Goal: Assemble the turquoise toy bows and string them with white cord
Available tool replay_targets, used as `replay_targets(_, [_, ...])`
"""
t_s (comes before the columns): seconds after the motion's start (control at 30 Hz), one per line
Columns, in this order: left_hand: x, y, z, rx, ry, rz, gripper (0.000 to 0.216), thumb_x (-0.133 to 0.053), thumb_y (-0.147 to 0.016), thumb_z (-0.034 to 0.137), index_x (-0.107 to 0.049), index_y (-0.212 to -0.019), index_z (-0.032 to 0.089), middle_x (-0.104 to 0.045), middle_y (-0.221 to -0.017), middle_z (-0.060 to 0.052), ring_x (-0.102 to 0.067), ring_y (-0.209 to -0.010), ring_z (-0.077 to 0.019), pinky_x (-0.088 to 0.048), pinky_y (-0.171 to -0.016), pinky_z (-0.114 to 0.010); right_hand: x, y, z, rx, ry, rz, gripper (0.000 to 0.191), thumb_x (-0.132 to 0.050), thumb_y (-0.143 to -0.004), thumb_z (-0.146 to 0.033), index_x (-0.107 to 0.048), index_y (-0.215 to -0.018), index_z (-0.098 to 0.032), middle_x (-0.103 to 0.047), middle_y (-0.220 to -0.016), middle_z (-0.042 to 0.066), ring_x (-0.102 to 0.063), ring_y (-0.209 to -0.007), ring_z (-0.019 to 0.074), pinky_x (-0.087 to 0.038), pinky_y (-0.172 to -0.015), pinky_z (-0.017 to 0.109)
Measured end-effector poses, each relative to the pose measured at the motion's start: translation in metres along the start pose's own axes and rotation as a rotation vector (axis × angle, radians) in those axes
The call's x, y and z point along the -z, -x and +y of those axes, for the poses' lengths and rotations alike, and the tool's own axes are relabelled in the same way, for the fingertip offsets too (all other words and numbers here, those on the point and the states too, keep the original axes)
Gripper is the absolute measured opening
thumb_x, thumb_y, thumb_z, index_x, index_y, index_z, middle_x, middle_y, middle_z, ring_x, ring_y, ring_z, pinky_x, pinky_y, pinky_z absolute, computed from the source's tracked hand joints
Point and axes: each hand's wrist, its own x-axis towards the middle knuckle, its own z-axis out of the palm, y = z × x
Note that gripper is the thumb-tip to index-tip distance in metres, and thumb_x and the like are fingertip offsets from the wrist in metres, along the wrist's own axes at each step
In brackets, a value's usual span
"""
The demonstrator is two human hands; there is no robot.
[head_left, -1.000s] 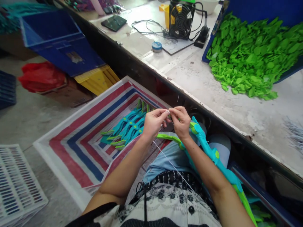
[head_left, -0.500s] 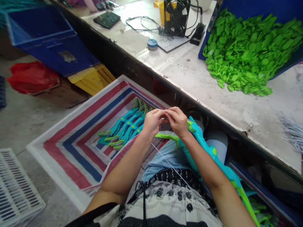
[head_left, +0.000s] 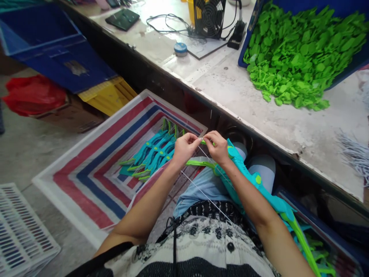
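A teal and green toy bow [head_left: 253,184] lies across my lap. Both hands meet at its green upper tip. My left hand [head_left: 184,148] is closed in a pinch on a thin white string [head_left: 201,192] that runs back towards my waist. My right hand [head_left: 219,146] is closed on the bow's tip, its fingers pinched against the string. Several finished teal bows [head_left: 151,156] lie in the striped woven bag [head_left: 95,169] just left of my hands.
The workbench [head_left: 259,111] runs ahead, with a heap of green plastic parts [head_left: 300,57] spilling from a blue bin, a black fan [head_left: 209,15], cables, a tape roll [head_left: 180,49] and white strings [head_left: 354,154]. Blue, yellow crates and a red bag stand on the floor at left.
My hands stay together at the bow's tip, with small finger movements on the string. The view has shifted slightly, so everything sits a little higher and to the left.
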Motion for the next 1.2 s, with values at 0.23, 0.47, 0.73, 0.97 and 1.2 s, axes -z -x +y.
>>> replay_targets(0.23, [0.012,0.003,-0.01,-0.047,-0.069,-0.152,0.022,-0.069,-0.07,0.034,-0.078,-0.08,0.017,-0.064,-0.072,-0.002,-0.056,-0.07,-0.0143,-0.044,-0.066,-0.027,-0.006,0.017,0.004,0.002,0.003,-0.047,0.021,-0.049,-0.095,-0.026,-0.065,-0.084,-0.018,-0.064,-0.086,0.006,-0.06,-0.08,0.0148,-0.05,-0.073,0.027])
replay_targets(0.47, [0.01,0.013,-0.02,-0.165,-0.267,-0.076,0.018,-0.065,-0.076,0.031,-0.077,-0.076,0.018,-0.05,-0.062,0.002,-0.049,-0.062,-0.0123,-0.042,-0.063,-0.026,-0.004,0.028,0.004,0.11,0.256,-0.095,0.027,-0.042,-0.099,-0.025,-0.065,-0.086,-0.017,-0.063,-0.088,0.008,-0.059,-0.08,0.0163,-0.047,-0.072,0.027])
replay_targets(0.73, [0.006,0.015,-0.024,-0.234,-0.249,-0.14,0.025,-0.055,-0.08,0.029,-0.075,-0.088,0.017,-0.068,-0.077,-0.003,-0.058,-0.072,-0.0151,-0.044,-0.068,-0.027,-0.004,0.033,0.002,0.096,0.335,-0.157,0.025,-0.041,-0.099,-0.024,-0.063,-0.089,-0.018,-0.06,-0.088,0.007,-0.057,-0.082,0.0173,-0.045,-0.075,0.028])
replay_targets(0.97, [0.009,0.019,-0.023,-0.17,-0.306,-0.065,0.025,-0.063,-0.075,0.038,-0.074,-0.08,0.016,-0.065,-0.068,-0.002,-0.054,-0.062,-0.0138,-0.042,-0.062,-0.025,-0.005,0.039,0.001,0.011,0.301,-0.107,0.022,-0.042,-0.097,-0.024,-0.06,-0.086,-0.019,-0.059,-0.089,0.007,-0.056,-0.084,0.0182,-0.044,-0.076,0.029])
replay_targets(1.2, [0.002,0.022,-0.019,-0.147,-0.233,-0.106,0.026,-0.063,-0.077,0.037,-0.075,-0.082,0.015,-0.071,-0.079,-0.006,-0.062,-0.074,-0.0179,-0.048,-0.072,-0.029,-0.01,0.029,0.002,-0.034,0.363,-0.131,0.014,-0.047,-0.091,-0.02,-0.057,-0.081,-0.019,-0.059,-0.085,0.007,-0.054,-0.084,0.0204,-0.043,-0.078,0.032])
